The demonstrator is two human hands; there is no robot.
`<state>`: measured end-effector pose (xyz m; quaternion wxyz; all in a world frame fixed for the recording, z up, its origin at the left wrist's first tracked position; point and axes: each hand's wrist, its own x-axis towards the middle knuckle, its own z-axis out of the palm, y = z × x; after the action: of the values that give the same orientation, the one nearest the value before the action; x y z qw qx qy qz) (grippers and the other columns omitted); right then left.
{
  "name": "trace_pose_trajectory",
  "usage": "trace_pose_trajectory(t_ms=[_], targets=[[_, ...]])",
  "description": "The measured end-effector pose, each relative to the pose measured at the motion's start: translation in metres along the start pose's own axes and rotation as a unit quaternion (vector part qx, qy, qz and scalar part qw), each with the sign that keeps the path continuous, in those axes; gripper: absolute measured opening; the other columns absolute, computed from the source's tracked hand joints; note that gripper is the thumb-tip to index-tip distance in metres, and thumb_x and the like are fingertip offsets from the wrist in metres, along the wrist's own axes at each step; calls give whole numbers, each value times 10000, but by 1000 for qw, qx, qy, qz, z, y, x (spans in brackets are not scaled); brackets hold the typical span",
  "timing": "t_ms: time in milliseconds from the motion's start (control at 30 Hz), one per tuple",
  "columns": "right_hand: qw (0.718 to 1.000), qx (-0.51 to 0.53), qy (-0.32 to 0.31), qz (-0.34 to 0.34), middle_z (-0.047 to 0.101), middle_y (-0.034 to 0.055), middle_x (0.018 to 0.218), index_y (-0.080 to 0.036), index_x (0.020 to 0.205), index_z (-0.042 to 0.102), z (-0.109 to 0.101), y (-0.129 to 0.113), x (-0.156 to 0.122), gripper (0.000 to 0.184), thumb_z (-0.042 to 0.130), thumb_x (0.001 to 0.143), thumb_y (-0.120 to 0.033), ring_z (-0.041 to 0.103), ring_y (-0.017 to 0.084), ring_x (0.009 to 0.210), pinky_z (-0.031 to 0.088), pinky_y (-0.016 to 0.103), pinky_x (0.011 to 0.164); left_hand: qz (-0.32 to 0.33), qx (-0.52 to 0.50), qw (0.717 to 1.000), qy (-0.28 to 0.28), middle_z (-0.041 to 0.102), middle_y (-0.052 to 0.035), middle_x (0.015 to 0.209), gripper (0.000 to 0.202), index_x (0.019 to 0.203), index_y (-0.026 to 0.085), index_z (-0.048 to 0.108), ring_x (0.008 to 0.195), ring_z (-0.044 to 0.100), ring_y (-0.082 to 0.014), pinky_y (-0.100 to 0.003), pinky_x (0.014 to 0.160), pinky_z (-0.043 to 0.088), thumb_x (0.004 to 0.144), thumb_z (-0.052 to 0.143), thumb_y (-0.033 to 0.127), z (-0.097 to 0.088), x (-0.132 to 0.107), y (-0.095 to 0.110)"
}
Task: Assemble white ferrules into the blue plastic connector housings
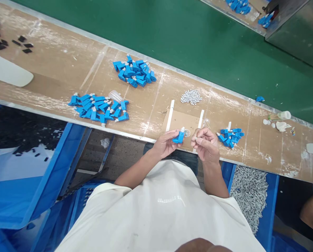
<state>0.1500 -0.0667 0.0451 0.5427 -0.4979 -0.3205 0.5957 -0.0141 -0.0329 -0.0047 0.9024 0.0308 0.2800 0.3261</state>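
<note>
My left hand grips a small blue plastic part with a white tip, between thumb and fingers. Just to its right, my right hand is closed in a pinch on a tiny pale piece, too small to name. The two hands are apart, above a cardboard sheet edged by white strips. A small clear round thing shows beside the blue part. Beyond the sheet lies a pile of small grey pieces. Right of my right hand is a cluster of blue parts.
Two heaps of blue parts, a farther one and a nearer one, lie to the left. A green surface runs behind the bench. Blue bins hold black pieces and grey pieces. A small bottle lies at right.
</note>
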Motion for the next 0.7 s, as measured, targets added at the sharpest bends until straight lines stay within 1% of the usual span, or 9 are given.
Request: trace_pose_trajectory(t_ms=[100,200,300,400,533,633,700], targets=[[1000,1,24,10,687,-17,673,-223,767,700,2,1,1,218,862,647,-307,624,93,499,506,168,418,-2,-4,1000,3,634,-35,675,174,815,101,639,505,574,-84,-160,454,469,737,782,162,0,1,0],[999,-10,33,19,690,-5,702,-225,761,732,2,2,1,205,859,654,-345,628,96,516,507,173,409,-6,-5,1000,8,640,-40,675,169,814,104,636,505,576,-86,-166,462,481,751,781,161,0,1,0],[999,-17,38,11,691,1,721,-229,790,749,-1,5,2,279,892,657,-428,630,91,528,515,167,418,-7,-10,1000,9,636,-36,674,157,820,106,637,514,571,-82,-158,462,482,760,774,154,-1,2,1],[999,-8,41,7,670,-10,691,-231,835,753,-2,8,1,373,910,662,-521,618,74,517,500,139,413,-16,-10,1000,1,644,-36,679,135,827,111,640,518,573,-82,-143,439,461,770,756,152,-2,1,1],[998,15,62,7,643,-19,645,-230,792,740,-1,9,1,415,918,647,-575,606,76,497,477,137,384,-19,-10,1000,-3,647,-43,668,135,821,106,647,507,580,-87,-133,407,430,757,756,151,-2,1,1],[997,17,80,13,659,-9,665,-234,756,723,1,10,1,451,925,611,-611,647,103,548,525,167,422,-25,-12,1000,11,643,-42,667,116,825,105,648,503,581,-85,-129,395,413,773,743,145,-2,1,2],[996,14,89,16,683,2,700,-233,753,721,1,11,1,464,925,601,-620,676,116,587,554,179,457,-29,-16,999,24,648,-44,673,89,845,105,651,506,589,-90,-135,403,425,793,719,132,-1,1,2]])
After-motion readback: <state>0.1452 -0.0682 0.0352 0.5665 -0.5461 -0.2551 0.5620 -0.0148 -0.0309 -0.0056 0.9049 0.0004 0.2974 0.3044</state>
